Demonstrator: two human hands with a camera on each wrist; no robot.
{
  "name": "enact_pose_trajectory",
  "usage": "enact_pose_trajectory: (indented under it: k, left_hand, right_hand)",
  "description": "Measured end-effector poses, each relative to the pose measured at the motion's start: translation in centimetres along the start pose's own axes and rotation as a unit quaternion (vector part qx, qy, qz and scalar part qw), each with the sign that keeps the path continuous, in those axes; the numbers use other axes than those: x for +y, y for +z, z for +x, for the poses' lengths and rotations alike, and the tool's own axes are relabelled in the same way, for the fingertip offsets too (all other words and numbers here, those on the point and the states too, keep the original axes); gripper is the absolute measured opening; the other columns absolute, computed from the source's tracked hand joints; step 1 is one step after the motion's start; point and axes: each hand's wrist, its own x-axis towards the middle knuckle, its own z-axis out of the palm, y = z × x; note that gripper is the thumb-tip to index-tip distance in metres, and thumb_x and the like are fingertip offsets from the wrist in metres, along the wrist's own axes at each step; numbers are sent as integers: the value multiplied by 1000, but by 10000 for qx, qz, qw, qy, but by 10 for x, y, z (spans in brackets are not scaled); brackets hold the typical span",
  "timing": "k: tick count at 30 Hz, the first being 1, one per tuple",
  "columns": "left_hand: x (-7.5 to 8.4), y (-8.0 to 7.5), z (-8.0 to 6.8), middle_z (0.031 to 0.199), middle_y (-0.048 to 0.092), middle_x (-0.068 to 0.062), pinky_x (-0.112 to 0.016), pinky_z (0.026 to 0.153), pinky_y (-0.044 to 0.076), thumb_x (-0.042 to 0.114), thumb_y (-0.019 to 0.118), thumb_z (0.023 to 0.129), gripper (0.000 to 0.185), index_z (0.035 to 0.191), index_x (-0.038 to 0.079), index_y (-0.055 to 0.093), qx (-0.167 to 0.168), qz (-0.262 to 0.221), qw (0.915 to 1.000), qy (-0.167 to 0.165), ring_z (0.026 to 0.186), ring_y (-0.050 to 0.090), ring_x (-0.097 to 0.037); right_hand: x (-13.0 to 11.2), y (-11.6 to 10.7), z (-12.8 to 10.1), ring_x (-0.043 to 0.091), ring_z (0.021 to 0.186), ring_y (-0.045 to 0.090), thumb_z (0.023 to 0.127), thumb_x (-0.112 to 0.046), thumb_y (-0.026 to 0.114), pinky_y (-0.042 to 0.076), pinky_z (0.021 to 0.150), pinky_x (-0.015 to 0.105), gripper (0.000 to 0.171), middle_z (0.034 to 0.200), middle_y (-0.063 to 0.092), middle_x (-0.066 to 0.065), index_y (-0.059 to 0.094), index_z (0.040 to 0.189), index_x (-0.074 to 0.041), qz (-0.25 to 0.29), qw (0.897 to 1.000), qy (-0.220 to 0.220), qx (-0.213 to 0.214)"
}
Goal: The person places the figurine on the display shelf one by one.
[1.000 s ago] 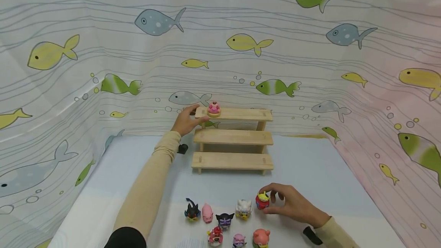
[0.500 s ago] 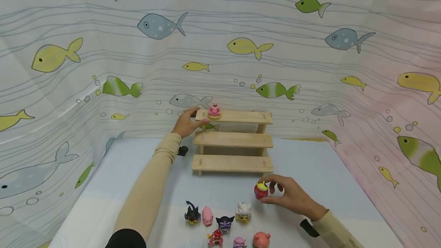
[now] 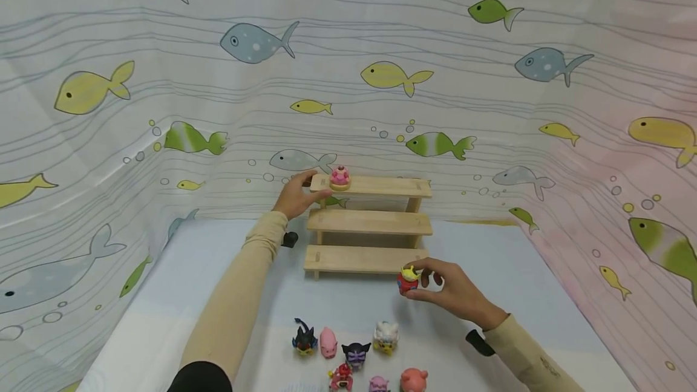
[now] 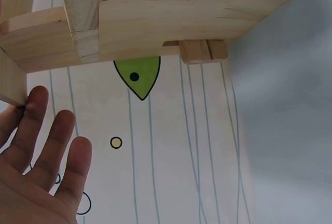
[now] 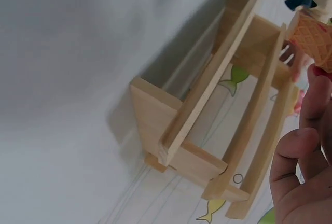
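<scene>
A three-step wooden shelf (image 3: 370, 222) stands at the back of the table. My left hand (image 3: 298, 195) holds the left end of its top step, thumb above and fingers below. In the left wrist view its fingers (image 4: 49, 141) lie under the wooden shelf (image 4: 155, 11). A small pink toy (image 3: 339, 177) sits on the top step beside that hand. My right hand (image 3: 438, 288) pinches a red toy with a yellow top (image 3: 407, 280) in the air, just in front of the lowest step's right end. The right wrist view shows the toy's orange base (image 5: 314, 32) above my fingers (image 5: 303, 146).
Several small toy figures stand in two rows near the table's front edge, among them a black one (image 3: 304, 339), a white one (image 3: 385, 336) and a pink pig (image 3: 413, 378). Fish-print curtains (image 3: 109, 138) wall in the table at the back and both sides.
My right hand has lifted the red toy off the table and carried it away from the other figures, up towards the lowest step. My left hand has stayed on the top step.
</scene>
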Motion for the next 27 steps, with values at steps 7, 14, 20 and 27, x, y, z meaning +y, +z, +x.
enact_pose_trajectory:
  k: [7, 14, 20, 27]
  left_hand:
    - [1, 1, -1, 141, 53, -14, -52, 105, 44, 50, 79, 86, 88, 155, 10, 42, 36, -59, 10000, -6, 127, 51, -30]
    - [2, 1, -1, 142, 53, -14, -51, 106, 43, 48, 79, 87, 85, 154, 9, 43, 20, -70, 10000, 13, 127, 51, -30]
    - [-1, 1, 1, 142, 53, -13, -51, 105, 43, 50, 80, 86, 86, 153, 10, 44, 50, -76, 9999, 49, 127, 50, -29]
    - [-3, -1, 2, 145, 52, -12, -52, 106, 43, 52, 80, 85, 87, 154, 12, 44, 56, -49, 9999, 67, 128, 50, -29]
  right_hand:
    - [4, -2, 21, 12, 79, 60, 86, -34, 83, 47, 62, 34, 42, 94, 67, -9, 68, 124, -27, 236, 9997, 2, -15]
    - [4, -1, 41, 12, 79, 58, 87, -37, 82, 45, 63, 30, 40, 90, 66, -10, 69, 124, -27, 196, 9997, 130, 52]
    - [3, -5, 64, 14, 80, 60, 86, -36, 82, 45, 60, 28, 39, 93, 68, -9, 69, 121, -25, 221, 9997, -20, 88]
    - [-2, -14, 95, 13, 84, 62, 86, -33, 83, 47, 63, 28, 45, 100, 70, -7, 68, 127, -19, 91, 9991, 70, 416]
